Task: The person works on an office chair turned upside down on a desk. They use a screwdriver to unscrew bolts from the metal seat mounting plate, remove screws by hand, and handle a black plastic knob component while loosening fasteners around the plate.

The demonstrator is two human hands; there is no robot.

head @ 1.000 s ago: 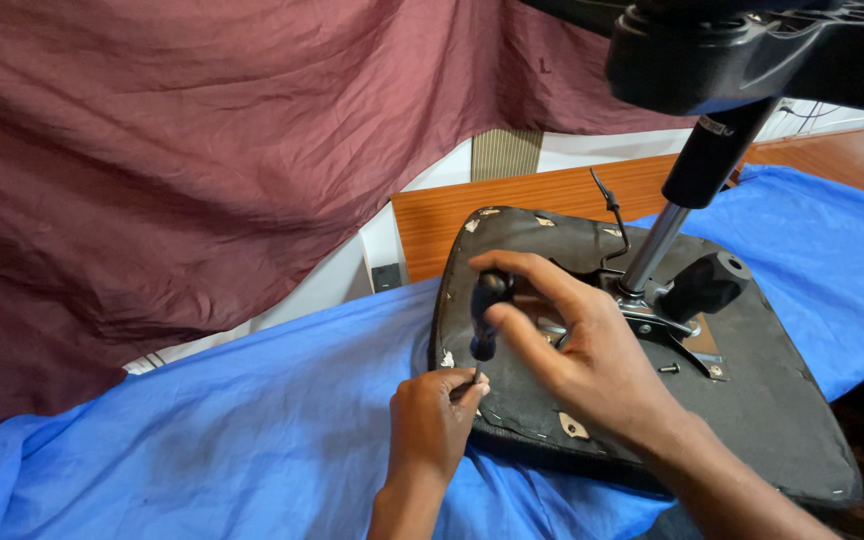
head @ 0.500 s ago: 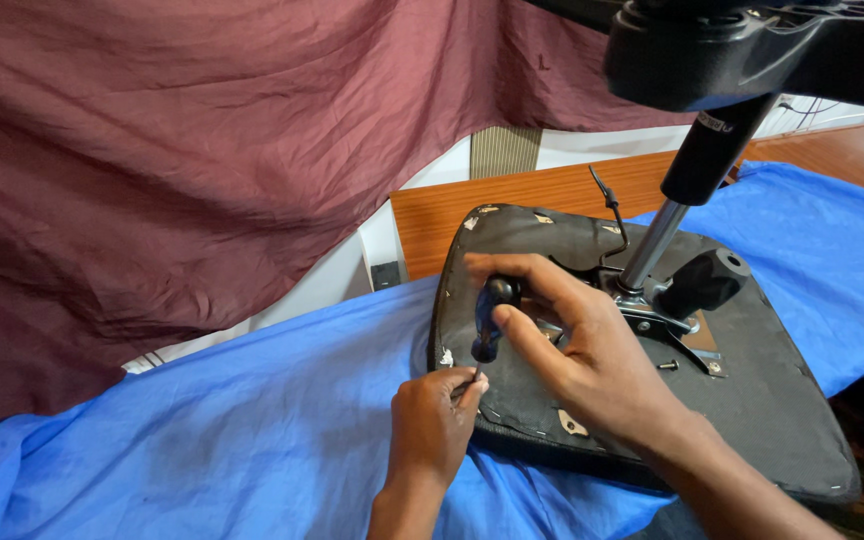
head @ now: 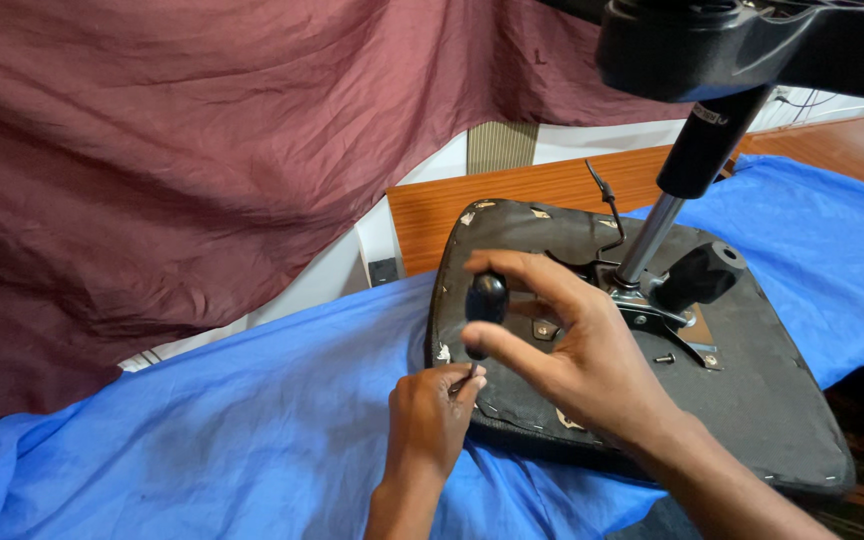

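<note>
Right grip [head: 562, 340] around screwdriver handle [head: 486, 300]

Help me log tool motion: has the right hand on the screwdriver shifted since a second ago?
No. The right hand grips the black screwdriver handle at the same spot over the seat base's left edge, beside the steel column.

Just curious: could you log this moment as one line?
right hand: grips black-handled screwdriver | left hand: steadies its tip | upturned black chair seat | blue cloth
</note>
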